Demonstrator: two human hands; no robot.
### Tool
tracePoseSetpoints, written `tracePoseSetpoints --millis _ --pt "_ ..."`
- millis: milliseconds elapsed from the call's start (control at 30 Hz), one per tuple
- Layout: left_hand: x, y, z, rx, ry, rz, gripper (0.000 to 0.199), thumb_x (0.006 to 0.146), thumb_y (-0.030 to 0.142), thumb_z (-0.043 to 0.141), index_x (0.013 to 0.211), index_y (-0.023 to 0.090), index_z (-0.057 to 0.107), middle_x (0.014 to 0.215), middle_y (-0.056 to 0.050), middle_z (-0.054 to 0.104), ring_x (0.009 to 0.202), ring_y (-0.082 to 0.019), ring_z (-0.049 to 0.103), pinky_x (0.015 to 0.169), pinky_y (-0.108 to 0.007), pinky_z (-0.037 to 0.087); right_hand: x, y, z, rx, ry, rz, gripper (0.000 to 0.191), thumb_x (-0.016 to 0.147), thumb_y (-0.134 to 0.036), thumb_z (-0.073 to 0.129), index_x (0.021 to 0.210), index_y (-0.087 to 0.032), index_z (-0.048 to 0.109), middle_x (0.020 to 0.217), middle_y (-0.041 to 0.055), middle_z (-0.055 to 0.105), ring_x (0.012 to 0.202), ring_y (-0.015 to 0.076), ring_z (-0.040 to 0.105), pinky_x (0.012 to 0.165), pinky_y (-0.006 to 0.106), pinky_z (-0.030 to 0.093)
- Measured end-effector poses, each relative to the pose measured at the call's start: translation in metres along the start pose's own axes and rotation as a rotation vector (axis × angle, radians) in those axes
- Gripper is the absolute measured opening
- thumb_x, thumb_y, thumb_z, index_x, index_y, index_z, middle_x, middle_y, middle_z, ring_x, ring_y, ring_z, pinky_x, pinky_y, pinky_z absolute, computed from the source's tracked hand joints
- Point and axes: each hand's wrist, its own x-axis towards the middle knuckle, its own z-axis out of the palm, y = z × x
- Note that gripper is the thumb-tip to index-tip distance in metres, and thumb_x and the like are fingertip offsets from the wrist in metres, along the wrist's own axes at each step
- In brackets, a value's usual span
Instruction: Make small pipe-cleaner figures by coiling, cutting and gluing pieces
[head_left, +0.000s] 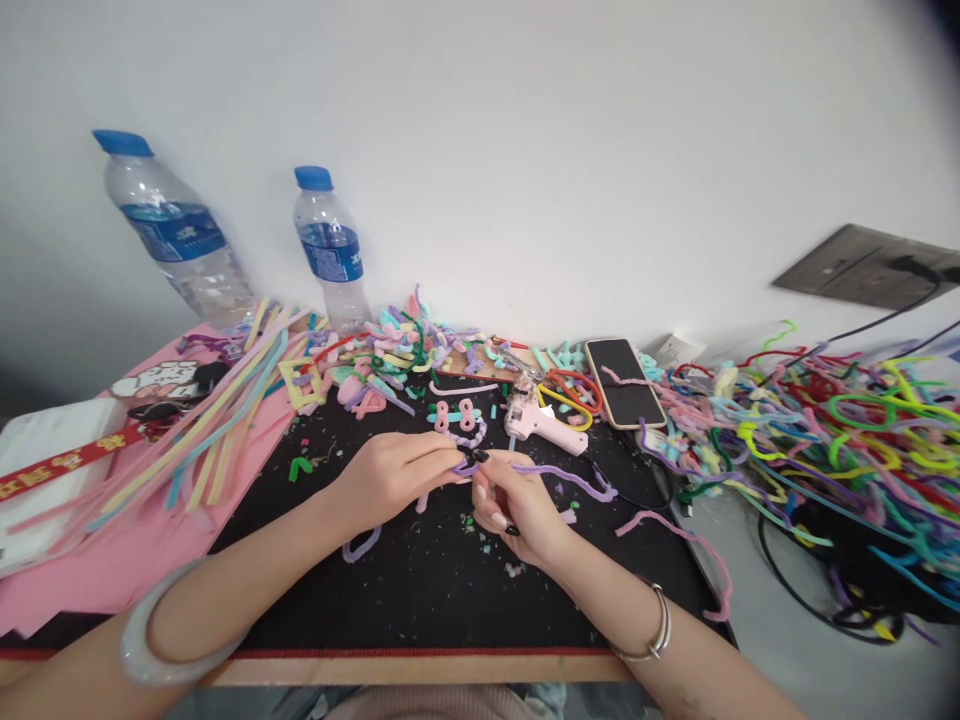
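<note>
Both my hands meet over the black mat (420,600). My left hand (401,475) is closed with its fingertips pinched on a purple pipe cleaner (559,470). Thumb and fingers of my right hand (517,505) pinch the same strand, whose free end trails right. A twisted purple piece (471,436) lies just beyond the fingertips, below a teal and pink shape (454,415). Near my left wrist is a purple loop (362,546). The pink glue gun (551,425) rests behind my right hand. Fingers partly hide the pinched section.
Two water bottles (334,255) lean by the wall. Pastel strips (225,420) cover pink paper (202,520) at left. Behind the mat are small fuzzy pieces (390,350) and a phone (624,385). At right lies a tangled colourful pile (862,420) with black cables (795,605).
</note>
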Motion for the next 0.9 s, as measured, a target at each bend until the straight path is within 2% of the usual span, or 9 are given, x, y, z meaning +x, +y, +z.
tracePoseSetpoints --millis 300,533,767,900 --pt "0.0013 -0.0018 -0.0020 -0.019 -0.013 0.049 0.013 0.090 0.018 0.051 0.090 0.014 0.064 0.089 -0.009 0.071 0.078 -0.016 0.067 0.071 -0.024 0.053 0.0003 0.0008 -0.0003 -0.064 0.025 0.008 0.032 0.082 -0.034 0.056 0.055 -0.018 0.050 0.035 -0.0078 0.038 0.029 0.0032 0.023 0.034 0.020 0.013" --pt "0.0007 -0.0026 0.0001 -0.071 -0.061 0.000 0.021 0.092 0.023 0.046 0.088 0.016 0.066 0.086 -0.008 0.071 0.078 -0.015 0.067 0.071 -0.023 0.054 0.0003 0.0005 0.0001 -0.112 0.054 0.002 0.033 0.081 -0.036 0.056 0.054 -0.018 0.049 0.035 -0.0078 0.038 0.029 0.0035 0.024 0.034 0.020 0.014" --pt "0.0006 -0.0023 0.0018 -0.048 -0.112 0.014 0.026 0.094 0.021 0.042 0.085 0.015 0.066 0.086 -0.009 0.069 0.078 -0.015 0.066 0.071 -0.024 0.054 0.0003 -0.0004 0.0018 -0.098 0.047 -0.010 0.033 0.081 -0.036 0.057 0.054 -0.018 0.050 0.034 -0.0077 0.038 0.029 0.0038 0.023 0.034 0.020 0.014" --pt "0.0010 0.0000 0.0038 -0.088 -0.126 -0.020 0.029 0.094 0.021 0.040 0.084 0.016 0.066 0.085 -0.009 0.069 0.077 -0.015 0.066 0.072 -0.024 0.054 0.0012 -0.0002 -0.0001 -0.174 0.069 -0.035 0.034 0.082 -0.037 0.055 0.054 -0.019 0.049 0.034 -0.0080 0.035 0.029 0.0047 0.023 0.035 0.021 0.015"
